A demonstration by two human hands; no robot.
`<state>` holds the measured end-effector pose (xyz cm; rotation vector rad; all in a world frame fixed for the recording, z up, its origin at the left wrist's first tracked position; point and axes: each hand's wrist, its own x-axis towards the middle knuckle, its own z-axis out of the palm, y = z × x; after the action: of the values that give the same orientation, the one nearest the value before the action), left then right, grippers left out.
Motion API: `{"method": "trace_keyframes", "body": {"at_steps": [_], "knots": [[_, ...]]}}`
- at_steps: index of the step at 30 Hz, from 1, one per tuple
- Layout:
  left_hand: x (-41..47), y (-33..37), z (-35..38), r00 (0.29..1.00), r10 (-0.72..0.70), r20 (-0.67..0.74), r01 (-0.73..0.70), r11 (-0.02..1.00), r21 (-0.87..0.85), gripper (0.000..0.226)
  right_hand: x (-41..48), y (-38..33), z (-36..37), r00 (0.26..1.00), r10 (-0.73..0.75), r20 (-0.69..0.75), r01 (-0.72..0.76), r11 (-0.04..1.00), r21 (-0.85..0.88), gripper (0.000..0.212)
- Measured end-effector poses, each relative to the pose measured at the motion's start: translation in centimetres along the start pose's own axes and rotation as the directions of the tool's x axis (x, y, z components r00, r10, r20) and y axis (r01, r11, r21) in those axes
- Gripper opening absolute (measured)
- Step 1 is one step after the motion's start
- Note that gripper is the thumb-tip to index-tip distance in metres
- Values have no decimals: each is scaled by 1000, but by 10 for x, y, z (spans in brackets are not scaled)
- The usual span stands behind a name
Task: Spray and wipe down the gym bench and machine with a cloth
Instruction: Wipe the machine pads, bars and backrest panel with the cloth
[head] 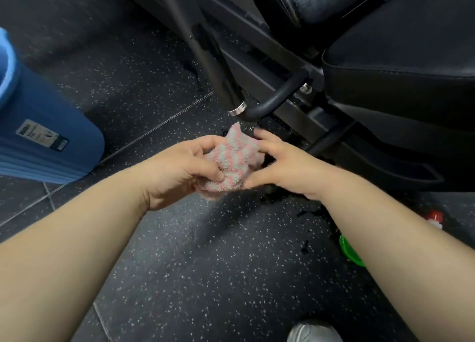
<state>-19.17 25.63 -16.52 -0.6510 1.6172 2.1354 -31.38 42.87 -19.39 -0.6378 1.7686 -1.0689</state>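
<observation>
**Finding 1, hold.** My left hand (180, 166) pinches the bunched left side of the cloth (228, 156) between curled fingers and thumb. My right hand (280, 166) grips the right side, with the fingers over the far edge and the thumb at the near edge. The cloth, striped pink and pale, hangs between the two hands above the floor (205, 264). It touches nothing else and sits just short of the machine frame (270, 102).

**Finding 2, step in hand.** In my judgement I am refolding the cloth for wiping. I recommend folding it to a flat pad, fresh face outward and loose corners tucked in, so that the palm presses evenly and nothing trails. On the curved tube, wrap the cloth round and draw it along the length. On the seat pad (398, 58), use long overlapping strokes toward one edge.

**Finding 3, edges and room.**
- The chrome collar (237, 109) and a bolt head (305, 88) lie just beyond the cloth, and a trailing corner could catch there.
- The seat pad overhangs the frame at right, so room beneath it looks tight.
- To the left the floor lies open as far as the blue container (46, 136).
- Dark patches (308, 211), likely wet, mark the floor near my right wrist and are a possible slip hazard.
- A green and red object (347, 249), probably the spray bottle, lies mostly hidden behind my right forearm.
- My shoe (313, 331) is at the bottom edge.
</observation>
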Motion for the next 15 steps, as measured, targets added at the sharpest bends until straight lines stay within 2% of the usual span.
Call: {"method": "trace_keyframes", "body": {"at_steps": [2,4,6,7,8,10,11,12,15], "knots": [[-1,7,-4,999,-27,40,22,993,115,51,5,2,-2,995,-39,87,21,981,194,71],[-2,15,-8,996,-51,73,35,978,204,49,10,6,0,992,-39,123,6,966,257,72],[1,18,-8,1000,-14,-23,18,978,209,43,14,6,3,993,-8,116,-8,991,133,43],[4,16,-9,989,47,-142,-16,977,213,39,15,4,4,993,11,115,-19,998,63,25],[8,12,-10,946,123,-301,-47,968,248,37,16,3,3,993,40,109,-45,998,36,12],[12,0,-9,767,257,-588,-46,936,350,47,15,2,3,994,70,78,-78,992,99,12],[10,-5,-6,697,292,-655,-22,922,387,57,14,1,3,996,67,59,-76,983,167,8],[7,-11,-3,695,316,-646,-11,903,430,66,12,1,3,998,54,34,-60,974,219,8],[1,-21,11,902,280,-330,-94,871,482,88,9,1,2,1000,22,7,-23,957,290,16]]}}
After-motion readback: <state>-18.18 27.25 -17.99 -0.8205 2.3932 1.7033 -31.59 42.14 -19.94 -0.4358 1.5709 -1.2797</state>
